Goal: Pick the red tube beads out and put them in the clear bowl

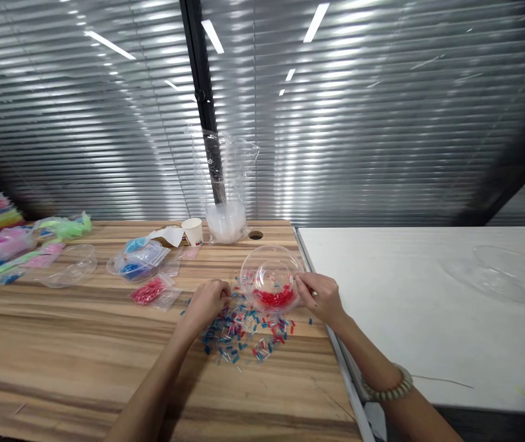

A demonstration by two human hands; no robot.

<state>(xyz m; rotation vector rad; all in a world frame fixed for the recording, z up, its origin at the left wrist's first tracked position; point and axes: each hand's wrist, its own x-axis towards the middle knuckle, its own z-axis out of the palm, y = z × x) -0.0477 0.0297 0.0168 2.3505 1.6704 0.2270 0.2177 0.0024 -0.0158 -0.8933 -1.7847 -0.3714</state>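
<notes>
The bowl (270, 279) stands on the wooden table (60, 344) near its right edge, clear plastic, with a crescent of red beads (274, 299) gathered along its near wall. Just in front of it lies the loose pile (244, 331) of mixed red, blue and clear tube beads, spread flat on the wood and touching the bowl's near rim.

Our right hand (321, 298) rests against the bowl's right rim, fingers curled in a pinch; whether a bead sits between the fingertips we cannot tell, it is too small to see. Our left hand (207, 302) is closed loosely over the pile's upper left corner, fingertips down among the beads; again, what it grips is hidden.

As we judge it, the step in hand is picking red beads from the pile into the bowl. To do it well, we should keep the bowl steady with the right hand, since it is light and close to the table's edge, and release low over the bowl so a bead does not bounce out. Spreading the pile thin helps show the reds.

Farther left lie a bag (149, 290) of red beads, a second clear bowl (70, 265), and a paper cup (193, 231).
</notes>
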